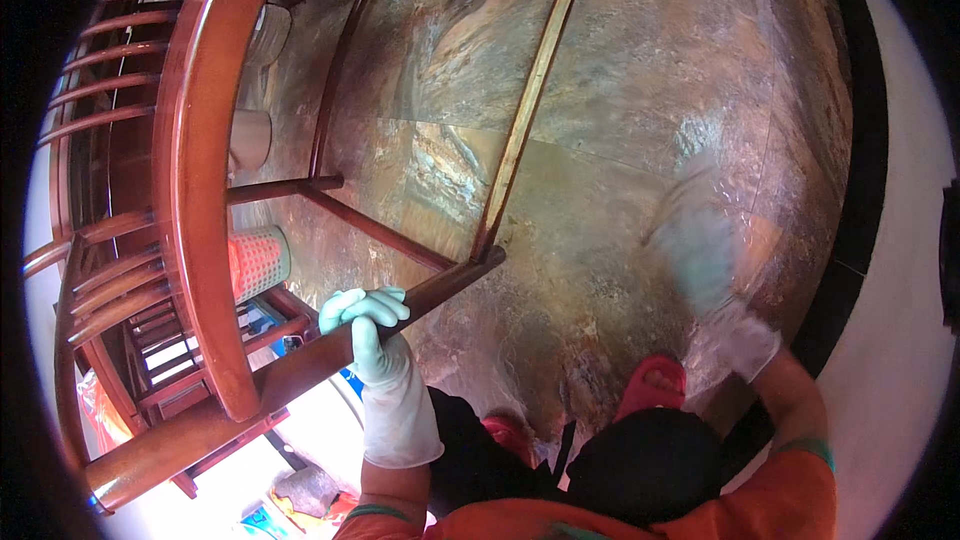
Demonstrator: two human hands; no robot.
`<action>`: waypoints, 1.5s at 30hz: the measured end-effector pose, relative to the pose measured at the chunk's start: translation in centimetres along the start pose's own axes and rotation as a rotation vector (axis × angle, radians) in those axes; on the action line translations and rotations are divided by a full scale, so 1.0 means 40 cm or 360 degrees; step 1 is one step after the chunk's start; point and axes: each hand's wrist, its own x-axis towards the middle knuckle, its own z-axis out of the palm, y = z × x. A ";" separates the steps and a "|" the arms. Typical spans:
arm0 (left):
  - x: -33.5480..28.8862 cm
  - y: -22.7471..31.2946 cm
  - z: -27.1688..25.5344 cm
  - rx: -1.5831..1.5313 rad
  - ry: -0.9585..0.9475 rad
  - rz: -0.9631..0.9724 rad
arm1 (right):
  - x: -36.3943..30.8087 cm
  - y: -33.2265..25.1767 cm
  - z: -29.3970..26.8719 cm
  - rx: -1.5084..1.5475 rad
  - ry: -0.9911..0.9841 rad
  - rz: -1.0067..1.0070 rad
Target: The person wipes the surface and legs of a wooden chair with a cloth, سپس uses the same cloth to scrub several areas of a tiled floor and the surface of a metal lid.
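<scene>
- Left hand (368,325): I record it closed over the upper end of a red-brown wooden leg (305,368), fingers across the top, thumb on the near side.
- Right hand (702,255): gloved and motion-blurred, low over the floor at right. I cannot tell whether it is open, closed or holding anything, nor whether it touches the floor.
- Governing relation: the leg's long axis runs from lower left to upper right; the chair (192,180) lies left of and ahead of the left hand, the nearer one. The right hand is well apart from the leg; the pale-edged rail (535,100) stands between it and the slats.
- Surface: brown, marbled floor (600,200) with glossy patches.
- Room: black border (868,120) and pale wall (915,290) at right; red-and-white basket (258,260) beyond the leg; red slippers (652,387) underfoot.
</scene>
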 end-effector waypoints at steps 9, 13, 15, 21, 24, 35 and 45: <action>0.000 0.017 -0.006 0.0051 0.0057 -0.0068 | 0.403 -0.371 -0.198 0.0273 0.0135 -0.1434; 0.008 0.019 0.007 0.0095 0.0059 -0.0091 | 0.669 -0.404 -0.175 0.0345 0.0225 -0.1088; 0.014 0.024 0.020 0.0075 0.0001 -0.0118 | 0.755 -0.319 -0.191 0.0368 0.0162 -0.0651; 0.015 0.016 0.010 0.0032 0.0041 -0.0070 | 0.760 0.094 -0.239 0.0393 0.0204 0.0483; 0.010 0.008 0.001 0.0002 0.0047 -0.0030 | 0.709 0.249 -0.221 0.0445 0.0110 0.0812; 0.005 -0.009 0.006 -0.0017 -0.0026 -0.0030 | 0.263 -0.180 -0.061 0.0581 0.0550 -0.0459; 0.009 -0.012 0.024 -0.0063 -0.0107 -0.0020 | 0.547 -0.010 -0.160 0.0459 0.0483 -0.0527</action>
